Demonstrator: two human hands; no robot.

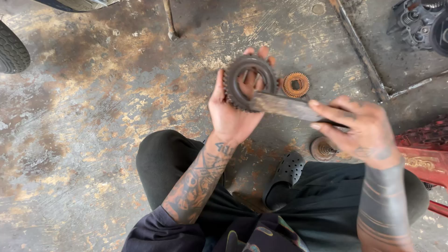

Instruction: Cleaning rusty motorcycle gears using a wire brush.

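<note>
My left hand [231, 114] holds a dark toothed gear ring [248, 82] upright, fingers behind it and showing through its open middle. My right hand [361, 130] grips a flat, worn metal file [284, 106]; the file's far end lies against the lower rim of the gear. Both forearms are tattooed, and I sit low over a stained concrete floor.
A rusty orange gear [296, 85] lies on the floor just right of the held gear. Another round toothed part [323, 149] lies beside my black perforated clog [284, 175]. A tyre [11, 50] sits far left, an engine block [422, 23] top right, a red metal part [427, 154] at right.
</note>
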